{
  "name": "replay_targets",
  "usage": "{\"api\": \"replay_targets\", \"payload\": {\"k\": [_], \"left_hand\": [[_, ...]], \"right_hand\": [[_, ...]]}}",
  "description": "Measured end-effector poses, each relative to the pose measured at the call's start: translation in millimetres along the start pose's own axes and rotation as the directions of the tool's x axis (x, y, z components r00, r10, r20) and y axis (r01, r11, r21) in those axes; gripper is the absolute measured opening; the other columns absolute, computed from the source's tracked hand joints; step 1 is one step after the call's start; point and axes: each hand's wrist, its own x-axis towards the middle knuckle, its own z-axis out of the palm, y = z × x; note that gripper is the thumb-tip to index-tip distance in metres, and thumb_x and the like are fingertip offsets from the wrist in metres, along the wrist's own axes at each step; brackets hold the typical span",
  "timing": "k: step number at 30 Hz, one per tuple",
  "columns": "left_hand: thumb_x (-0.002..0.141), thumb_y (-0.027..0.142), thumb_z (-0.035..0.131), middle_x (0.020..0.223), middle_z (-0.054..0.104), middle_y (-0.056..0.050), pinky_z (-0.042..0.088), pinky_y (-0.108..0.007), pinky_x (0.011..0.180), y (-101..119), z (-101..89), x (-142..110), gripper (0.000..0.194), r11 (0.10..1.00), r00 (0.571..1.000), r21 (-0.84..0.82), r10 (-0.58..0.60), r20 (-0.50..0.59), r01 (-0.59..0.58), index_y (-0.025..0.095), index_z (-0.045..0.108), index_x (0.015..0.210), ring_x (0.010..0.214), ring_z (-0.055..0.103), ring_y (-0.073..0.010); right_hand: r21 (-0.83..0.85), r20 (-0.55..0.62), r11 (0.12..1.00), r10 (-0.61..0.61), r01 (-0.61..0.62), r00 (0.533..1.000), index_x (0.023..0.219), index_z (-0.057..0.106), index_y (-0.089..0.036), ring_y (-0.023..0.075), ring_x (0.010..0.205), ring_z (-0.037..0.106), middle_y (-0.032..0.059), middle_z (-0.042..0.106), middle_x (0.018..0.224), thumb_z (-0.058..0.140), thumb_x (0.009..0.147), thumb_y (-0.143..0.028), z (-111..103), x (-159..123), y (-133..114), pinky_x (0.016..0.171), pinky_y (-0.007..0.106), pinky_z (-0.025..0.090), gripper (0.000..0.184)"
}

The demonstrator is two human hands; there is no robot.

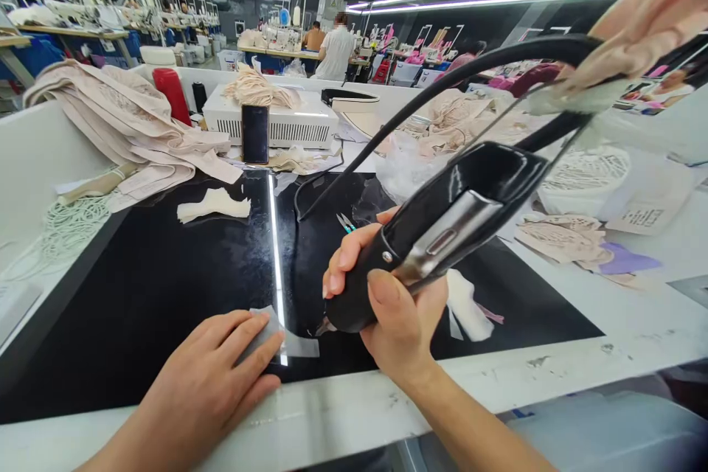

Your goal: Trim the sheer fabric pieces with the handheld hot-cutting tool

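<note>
My right hand (406, 310) is wrapped round a black corded handheld tool (436, 221) with a shiny metal lever along its side. The thumb lies near the foot of the lever. A small metal tip (325, 326) points down from the tool's lower end, close to the black mat. My left hand (221, 361) lies flat on the mat's front edge, fingers stretched out over a thin, pale translucent piece (302, 345). Part of that piece is hidden under the fingers. The tool's thick black cable (381, 134) loops up past a cloth-wrapped hanging part (625, 59) at upper right.
The black mat (166, 295) covers the white table. Cream fabric pieces (214, 205) and small snips (346, 223) lie on it. Behind stand a white vented box (293, 122), a phone (255, 134) and a red thread cone (171, 94). Beige fabric (127, 110) is heaped left.
</note>
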Motion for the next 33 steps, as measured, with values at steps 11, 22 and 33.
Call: {"api": "replay_targets", "payload": {"k": [11, 22, 33], "left_hand": [[0.108, 0.038, 0.04, 0.115, 0.074, -0.008, 0.048, -0.039, 0.089, -3, -2.0, -1, 0.037, 0.998, 0.998, 0.04, 0.05, 0.039, -0.052, 0.019, 0.069, 0.119, 0.104, 0.064, -0.0239], [0.108, 0.036, 0.039, 0.113, 0.074, -0.008, 0.049, -0.039, 0.086, -2, -1.0, 1, 0.037, 0.999, 0.999, 0.031, 0.044, 0.011, -0.044, 0.018, 0.071, 0.116, 0.102, 0.064, -0.0237], [0.107, 0.037, 0.041, 0.116, 0.073, -0.007, 0.051, -0.037, 0.088, -2, 3.1, -4, 0.036, 1.0, 1.0, -0.006, -0.004, 0.008, 0.004, 0.021, 0.071, 0.117, 0.105, 0.063, -0.0231]], "right_hand": [[-0.015, -0.005, 1.0, 0.02, -0.02, 1.0, 0.112, 0.044, -0.027, 0.0103, 0.054, 0.058, -0.0057, 0.064, 0.079, 0.078, 0.083, -0.042, -3, -9, -1, 0.047, 0.024, 0.051, 0.047], [-0.029, 0.02, 1.0, 0.006, -0.005, 1.0, 0.114, 0.045, -0.027, 0.0104, 0.055, 0.058, -0.0054, 0.063, 0.078, 0.072, 0.089, -0.037, -3, -12, -1, 0.049, 0.025, 0.052, 0.038], [-0.024, 0.023, 1.0, 0.016, -0.016, 1.0, 0.101, 0.046, -0.027, 0.0108, 0.054, 0.058, -0.0033, 0.062, 0.082, 0.07, 0.09, -0.038, -3, -22, -1, 0.047, 0.025, 0.047, 0.028]]}}
